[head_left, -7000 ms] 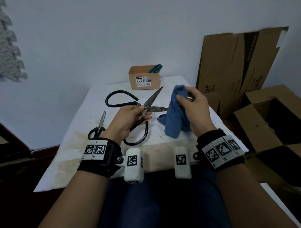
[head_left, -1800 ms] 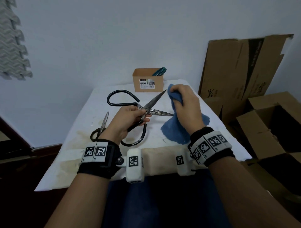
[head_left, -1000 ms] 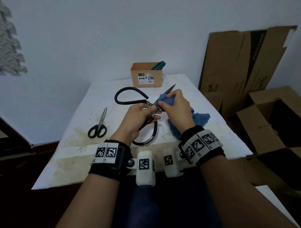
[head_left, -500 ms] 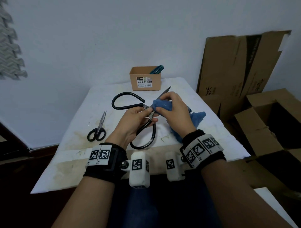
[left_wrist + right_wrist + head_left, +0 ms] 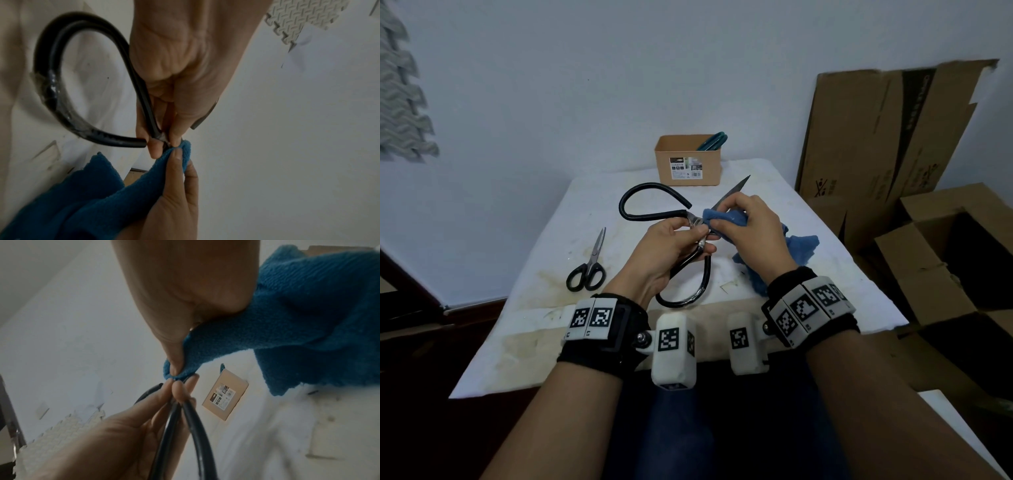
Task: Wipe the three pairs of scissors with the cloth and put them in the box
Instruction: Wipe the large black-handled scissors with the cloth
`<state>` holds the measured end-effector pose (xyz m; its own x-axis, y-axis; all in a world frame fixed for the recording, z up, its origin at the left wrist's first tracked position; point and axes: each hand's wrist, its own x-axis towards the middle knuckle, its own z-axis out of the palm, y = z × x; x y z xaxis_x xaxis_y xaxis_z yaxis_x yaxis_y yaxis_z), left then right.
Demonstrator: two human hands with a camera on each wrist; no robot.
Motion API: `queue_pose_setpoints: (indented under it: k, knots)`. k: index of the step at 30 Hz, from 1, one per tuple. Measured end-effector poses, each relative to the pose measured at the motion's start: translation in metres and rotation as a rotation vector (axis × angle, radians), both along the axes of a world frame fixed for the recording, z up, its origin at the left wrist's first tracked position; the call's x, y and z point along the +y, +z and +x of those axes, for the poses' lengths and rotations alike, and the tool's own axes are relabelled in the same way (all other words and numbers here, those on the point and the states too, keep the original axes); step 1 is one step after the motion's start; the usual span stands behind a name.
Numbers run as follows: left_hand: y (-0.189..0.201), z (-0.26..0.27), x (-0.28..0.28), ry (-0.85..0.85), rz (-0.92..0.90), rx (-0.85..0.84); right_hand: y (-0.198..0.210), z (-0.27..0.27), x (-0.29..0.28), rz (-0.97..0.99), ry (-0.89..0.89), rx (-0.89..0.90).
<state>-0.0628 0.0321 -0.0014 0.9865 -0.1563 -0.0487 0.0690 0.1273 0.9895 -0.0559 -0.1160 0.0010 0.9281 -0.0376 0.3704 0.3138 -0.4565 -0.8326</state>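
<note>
Left hand [image 5: 671, 250] grips the large black-handled scissors [image 5: 654, 209] at the pivot; right hand [image 5: 751, 233] pinches the blue cloth [image 5: 726, 219] around the blade base. A second earlier the cloth sat in the same place, nearer two seconds ago out at the blade tips (so the wipe has likely returned to the pivot). Small scissors [image 5: 589, 263] lie unwiped on the table [image 5: 592, 192]; teal-handled scissors [image 5: 714, 141] already stand in the box [image 5: 688, 164].
</note>
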Motion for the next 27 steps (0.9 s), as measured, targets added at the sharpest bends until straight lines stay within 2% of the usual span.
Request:
queue_pose_setpoints:
  k: [7,16,23,27]
  knots:
    - [0.000,0.000,0.000,-0.007,0.001,-0.011,-0.001,0.001,0.000,0.013,-0.060,0.011]
    - [0.000,-0.001,-0.001,0.004,-0.032,-0.003,-0.002,0.007,-0.001,-0.002,-0.112,-0.058]
    - [0.000,-0.002,0.002,-0.004,0.010,-0.014,-0.004,0.009,-0.011,0.073,-0.086,-0.032]
    - [0.004,-0.001,0.009,-0.033,0.049,-0.035,0.000,0.007,-0.013,0.247,-0.138,-0.004]
